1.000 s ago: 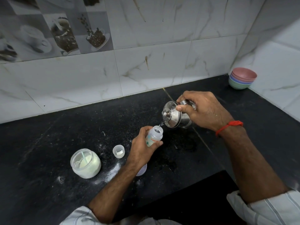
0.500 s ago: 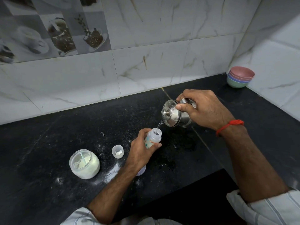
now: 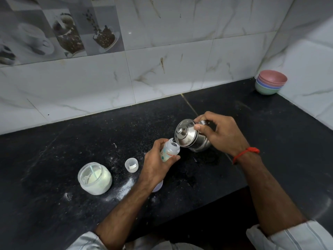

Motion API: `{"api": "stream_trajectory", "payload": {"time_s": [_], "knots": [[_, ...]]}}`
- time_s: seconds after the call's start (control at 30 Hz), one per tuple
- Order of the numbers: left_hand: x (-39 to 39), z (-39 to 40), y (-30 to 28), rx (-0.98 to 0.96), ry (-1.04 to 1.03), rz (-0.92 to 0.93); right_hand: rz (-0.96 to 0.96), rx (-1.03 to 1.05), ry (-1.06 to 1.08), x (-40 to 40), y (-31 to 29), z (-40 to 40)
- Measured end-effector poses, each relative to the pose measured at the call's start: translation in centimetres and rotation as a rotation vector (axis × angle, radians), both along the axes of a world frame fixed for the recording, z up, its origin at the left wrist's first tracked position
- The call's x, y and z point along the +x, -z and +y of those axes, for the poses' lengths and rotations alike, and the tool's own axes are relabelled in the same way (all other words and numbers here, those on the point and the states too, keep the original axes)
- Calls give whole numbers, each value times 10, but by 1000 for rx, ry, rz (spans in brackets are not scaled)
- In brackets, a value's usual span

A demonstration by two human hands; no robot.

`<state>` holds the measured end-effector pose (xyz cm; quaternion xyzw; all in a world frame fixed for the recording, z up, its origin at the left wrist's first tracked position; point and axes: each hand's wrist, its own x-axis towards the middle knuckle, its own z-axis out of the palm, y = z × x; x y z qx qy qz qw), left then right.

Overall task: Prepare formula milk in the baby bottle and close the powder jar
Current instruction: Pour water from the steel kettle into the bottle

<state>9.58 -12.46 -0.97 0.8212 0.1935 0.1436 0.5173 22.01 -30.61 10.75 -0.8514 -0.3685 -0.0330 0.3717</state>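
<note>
Black counter (image 3: 90, 141) runs under marbled wall tiles (image 3: 180, 69), white powder dusted near centre. Stack of coloured bowls (image 3: 271, 84) in far right corner. Right hand (image 3: 222, 133), red thread (image 3: 246, 154) at wrist, fingers wrapped round handle of tilted steel kettle (image 3: 191, 137); spout at mouth of baby bottle (image 3: 170, 149). Left hand (image 3: 158, 163) fingers closed round bottle, tilted toward kettle. Open powder jar (image 3: 95, 178) to left, stands on counter, scoop (image 3: 93, 173) inside. Small clear cap (image 3: 131, 165) between jar and left hand, holds bit of powder. Round pale object (image 3: 158, 186) under left wrist, possibly jar lid.

Dim, cool light leaves the speckled black stone bench (image 3: 90, 141) murky. Soft glare sits on the glossy white marble-patterned wall tiles (image 3: 162, 69). Wide-angle distortion bends the edges, which are slightly soft.
</note>
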Motion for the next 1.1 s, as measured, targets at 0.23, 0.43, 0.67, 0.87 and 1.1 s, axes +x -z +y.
{"api": "stream_trajectory", "payload": {"time_s": [0.23, 0.43, 0.67, 0.87, 1.1], "knots": [[-5, 8, 2, -35, -79, -49, 616, 428, 96, 0, 50, 0], [-15, 13, 2, -95, -149, -73, 936, 734, 303, -5, 102, 9], [-30, 15, -6, -140, -219, -94, 951, 752, 503, 8, 150, 10], [-39, 22, -11, -109, -312, -54, 946, 789, 521, 19, 164, 15], [-41, 24, -25, -87, -358, -63, 830, 655, 445, 19, 196, -12]]}}
